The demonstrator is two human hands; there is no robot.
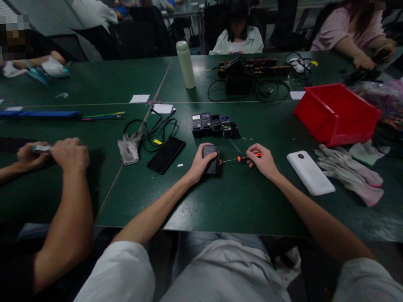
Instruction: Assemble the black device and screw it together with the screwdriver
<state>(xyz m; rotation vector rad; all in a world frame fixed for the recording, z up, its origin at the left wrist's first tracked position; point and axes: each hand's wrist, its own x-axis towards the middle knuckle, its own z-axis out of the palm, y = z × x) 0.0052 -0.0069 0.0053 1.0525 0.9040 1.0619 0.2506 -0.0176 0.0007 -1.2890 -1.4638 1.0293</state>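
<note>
My left hand (201, 162) is wrapped round a small dark box (211, 159), held above the green table (261, 202). An orange and black screwdriver (244, 158) is pinched in my right hand (262, 160). Its thin shaft points left, and the tip is at the right side of the box; whether it touches a screw is too small to tell. Beyond my hands, several small black modules (206, 125) stand in a row, the rightmost one with a circuit board showing. A black phone (167, 154) lies to the left of my left hand.
Grey gloves (129, 147) and black cables (158, 129) lie left. At right are a white power bank (309, 172), a red bin (336, 115) and more gloves (351, 169). A bottle (185, 64) stands behind. A co-worker's hands (69, 154) hold something at far left.
</note>
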